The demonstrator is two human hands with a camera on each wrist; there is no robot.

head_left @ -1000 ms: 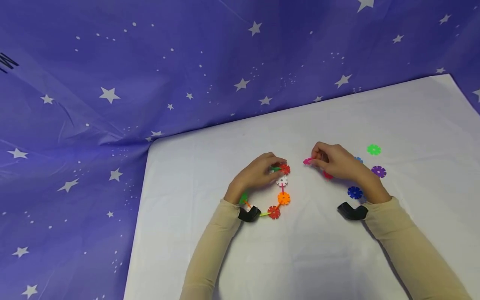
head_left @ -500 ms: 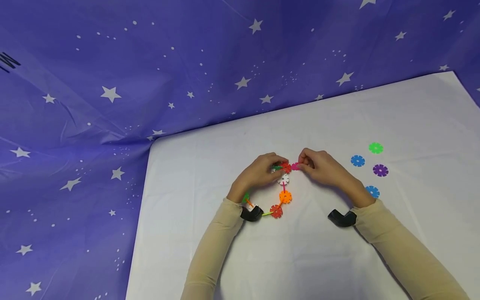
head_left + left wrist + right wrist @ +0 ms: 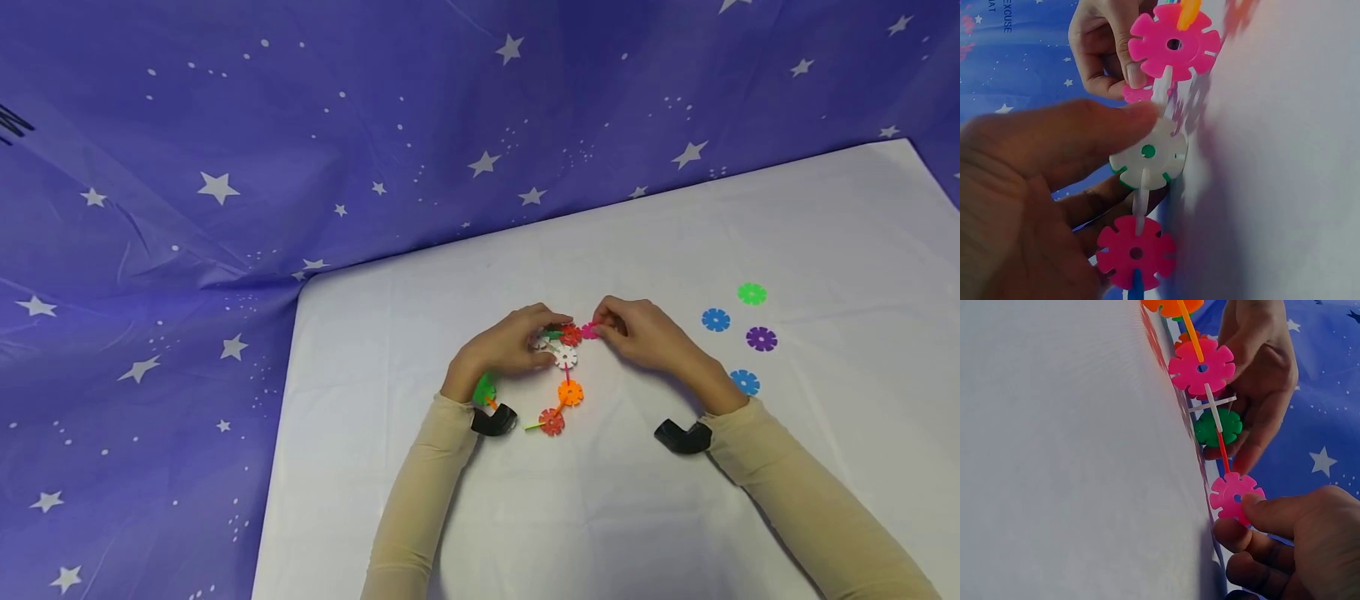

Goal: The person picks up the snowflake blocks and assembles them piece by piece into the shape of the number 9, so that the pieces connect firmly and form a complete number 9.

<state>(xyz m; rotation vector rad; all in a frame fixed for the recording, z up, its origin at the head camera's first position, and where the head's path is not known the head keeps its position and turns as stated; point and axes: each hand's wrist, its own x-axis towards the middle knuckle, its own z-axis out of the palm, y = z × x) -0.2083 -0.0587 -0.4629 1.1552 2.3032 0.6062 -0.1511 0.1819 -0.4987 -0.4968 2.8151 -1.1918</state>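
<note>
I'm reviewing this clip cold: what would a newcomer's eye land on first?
Probably the starry purple backdrop, filling the head view behind the white table. Next, the curved chain of colorful slotted discs near the middle, held by the left hand, with the right hand pinching a pink disc at its end. Four loose discs, green, purple and two blue, lie right of that hand.
</note>
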